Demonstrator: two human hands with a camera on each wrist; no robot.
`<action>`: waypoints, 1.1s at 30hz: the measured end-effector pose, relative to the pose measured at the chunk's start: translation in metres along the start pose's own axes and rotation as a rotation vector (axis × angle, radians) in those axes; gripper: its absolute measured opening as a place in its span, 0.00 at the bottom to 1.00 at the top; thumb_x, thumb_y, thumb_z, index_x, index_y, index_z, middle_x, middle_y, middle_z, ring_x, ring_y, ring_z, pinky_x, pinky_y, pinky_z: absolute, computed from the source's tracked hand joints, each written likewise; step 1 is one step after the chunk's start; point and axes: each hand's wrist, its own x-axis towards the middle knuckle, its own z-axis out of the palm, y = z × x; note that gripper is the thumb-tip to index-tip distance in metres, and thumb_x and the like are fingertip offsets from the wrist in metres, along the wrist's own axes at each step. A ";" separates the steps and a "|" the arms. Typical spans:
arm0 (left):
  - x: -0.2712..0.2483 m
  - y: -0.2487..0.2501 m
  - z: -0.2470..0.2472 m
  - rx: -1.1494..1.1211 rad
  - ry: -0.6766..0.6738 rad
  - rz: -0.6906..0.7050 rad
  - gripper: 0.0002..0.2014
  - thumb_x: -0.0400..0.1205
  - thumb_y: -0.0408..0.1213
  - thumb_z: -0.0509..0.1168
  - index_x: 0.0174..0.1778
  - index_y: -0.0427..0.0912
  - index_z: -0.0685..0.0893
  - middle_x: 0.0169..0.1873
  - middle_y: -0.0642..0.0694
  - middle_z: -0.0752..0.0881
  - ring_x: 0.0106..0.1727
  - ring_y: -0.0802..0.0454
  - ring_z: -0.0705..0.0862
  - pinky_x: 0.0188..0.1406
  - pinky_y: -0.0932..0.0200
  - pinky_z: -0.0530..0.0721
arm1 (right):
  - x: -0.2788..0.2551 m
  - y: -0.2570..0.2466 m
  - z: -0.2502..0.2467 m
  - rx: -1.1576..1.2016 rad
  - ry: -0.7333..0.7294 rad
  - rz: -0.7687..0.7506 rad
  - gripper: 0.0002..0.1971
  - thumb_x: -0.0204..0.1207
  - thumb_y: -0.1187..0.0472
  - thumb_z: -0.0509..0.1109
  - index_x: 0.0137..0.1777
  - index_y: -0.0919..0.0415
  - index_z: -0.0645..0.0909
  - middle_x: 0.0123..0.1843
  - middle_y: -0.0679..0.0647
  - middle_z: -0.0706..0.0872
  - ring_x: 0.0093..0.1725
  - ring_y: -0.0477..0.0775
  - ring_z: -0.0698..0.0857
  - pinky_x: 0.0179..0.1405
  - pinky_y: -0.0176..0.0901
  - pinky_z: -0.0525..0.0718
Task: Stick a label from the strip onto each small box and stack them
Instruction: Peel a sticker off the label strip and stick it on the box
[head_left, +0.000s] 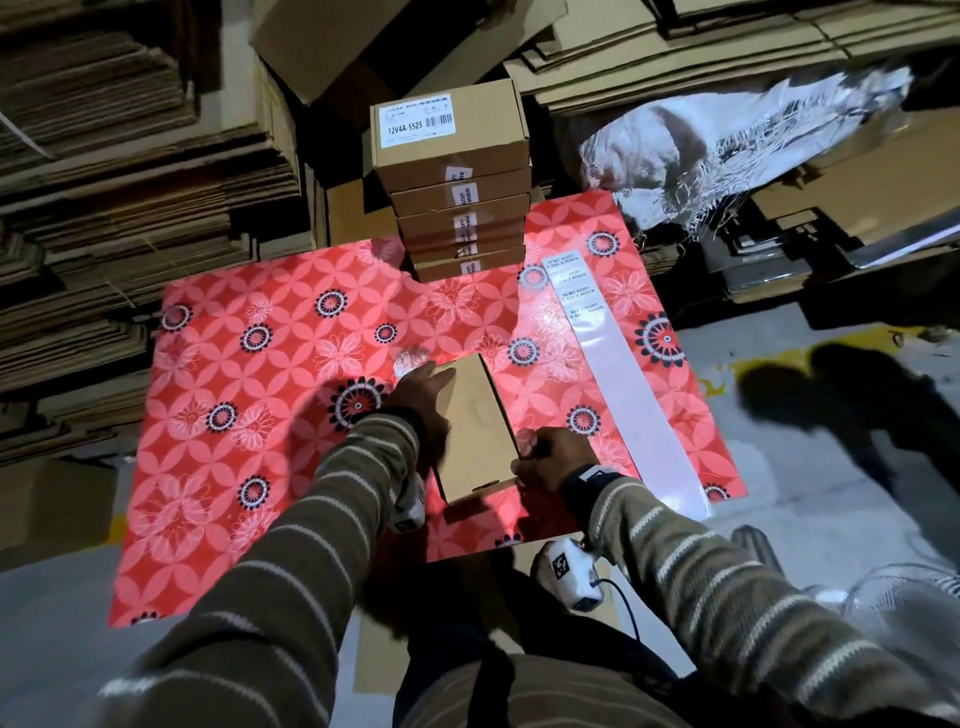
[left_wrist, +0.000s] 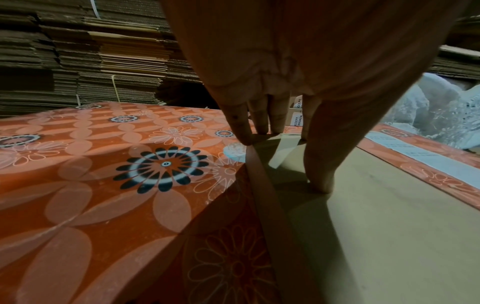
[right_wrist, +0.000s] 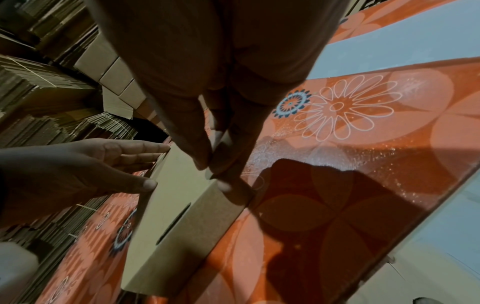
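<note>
A plain small box lies flat on the red floral mat, near its front edge. My left hand rests on the box's left edge with straight fingers and the thumb pressed on its top. My right hand pinches the near right corner of the box between thumb and fingers. No label shows on this box. The label strip lies to the right, with several labels at its far end. A stack of several labelled boxes stands at the mat's far edge.
Piles of flattened cardboard rise at the left and back, close to the mat. A crumpled silver bag lies at the back right. Grey floor runs along the mat's right side.
</note>
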 end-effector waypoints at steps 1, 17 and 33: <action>0.001 0.000 0.000 0.000 -0.003 -0.004 0.47 0.72 0.38 0.80 0.85 0.43 0.63 0.85 0.34 0.58 0.85 0.38 0.60 0.82 0.54 0.59 | 0.001 0.002 0.001 0.009 -0.004 -0.005 0.10 0.64 0.56 0.81 0.34 0.52 0.81 0.37 0.49 0.92 0.41 0.54 0.91 0.51 0.49 0.90; 0.030 0.101 0.009 -0.227 0.103 0.163 0.35 0.80 0.49 0.71 0.83 0.50 0.68 0.84 0.46 0.64 0.84 0.45 0.60 0.83 0.52 0.58 | 0.033 0.045 -0.116 -0.007 0.284 0.055 0.06 0.69 0.57 0.80 0.37 0.56 0.85 0.38 0.54 0.91 0.41 0.57 0.89 0.46 0.50 0.88; 0.142 0.142 0.008 -0.125 0.074 0.089 0.45 0.77 0.54 0.71 0.87 0.48 0.57 0.87 0.45 0.53 0.87 0.42 0.51 0.85 0.46 0.54 | 0.134 0.036 -0.173 0.024 0.354 0.009 0.13 0.70 0.65 0.77 0.55 0.59 0.86 0.44 0.58 0.90 0.41 0.58 0.89 0.36 0.38 0.85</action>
